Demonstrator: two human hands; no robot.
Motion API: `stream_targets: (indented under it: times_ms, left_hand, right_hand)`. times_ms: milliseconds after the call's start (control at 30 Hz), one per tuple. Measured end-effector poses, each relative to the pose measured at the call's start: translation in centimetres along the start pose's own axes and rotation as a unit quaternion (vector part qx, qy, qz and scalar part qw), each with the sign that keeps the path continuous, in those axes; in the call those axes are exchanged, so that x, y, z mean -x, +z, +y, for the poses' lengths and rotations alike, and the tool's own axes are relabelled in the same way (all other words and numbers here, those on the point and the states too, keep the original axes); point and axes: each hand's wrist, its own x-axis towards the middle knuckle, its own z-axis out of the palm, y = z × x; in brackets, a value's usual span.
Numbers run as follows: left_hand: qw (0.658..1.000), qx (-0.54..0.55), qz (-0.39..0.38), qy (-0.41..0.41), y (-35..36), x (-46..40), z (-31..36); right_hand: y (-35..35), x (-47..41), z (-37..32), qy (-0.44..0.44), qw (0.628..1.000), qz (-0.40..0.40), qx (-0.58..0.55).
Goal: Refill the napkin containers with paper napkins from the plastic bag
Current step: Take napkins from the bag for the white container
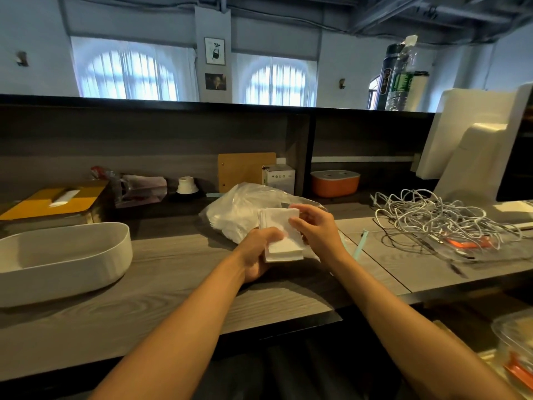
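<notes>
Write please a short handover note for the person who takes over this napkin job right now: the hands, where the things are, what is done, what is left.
Left hand: grips the stack of napkins from below and from the left.
Right hand: pinches the stack's upper right edge.
The stack is held above the counter, just in front of the plastic bag, which lies open behind the hands.
White container: on the counter at far left, lid off, no napkins visible inside.
Orange container: on the back shelf, lid on.
Done: one stack is out of the bag.
Left: place it in the white container, then probably refill the orange one.

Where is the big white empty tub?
In the head view, the white oval container sits on the wooden counter at far left, left of both hands and the plastic bag.
</notes>
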Motion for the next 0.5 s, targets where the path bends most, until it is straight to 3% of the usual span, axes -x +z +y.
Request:
stream_targets:
  times_ms: [133,267,333,400,500]
  left_hand:
    - [1.000,-0.009,0.007,-0.014,0.5,0.0,-0.3]
    - [0.991,0.080,0.104,0.038,-0.9,-0.1,1.2]
    - [0.966,0.123,0.189,0.125,-2.2,-0.1,2.1]
    - [0.925,0.090,0.298,0.215,-3.4,0.0,2.6]
    - [0.895,0.054,0.364,0.252,-4.7,-0.1,2.5]
  right_hand:
    - [0.1,0.1,-0.1,-0.001,1.000,-0.009,-0.010]
    - [-0.6,-0.3,0.3,0.049,0.997,0.059,0.018]
    - [-0.6,-0.3,0.7,0.031,0.992,0.044,0.111]
    - [0.0,-0.4,0.5,0.019,0.987,0.013,0.161]
    - [1.6,-1.8,0.0,0.052,0.978,-0.042,0.196]
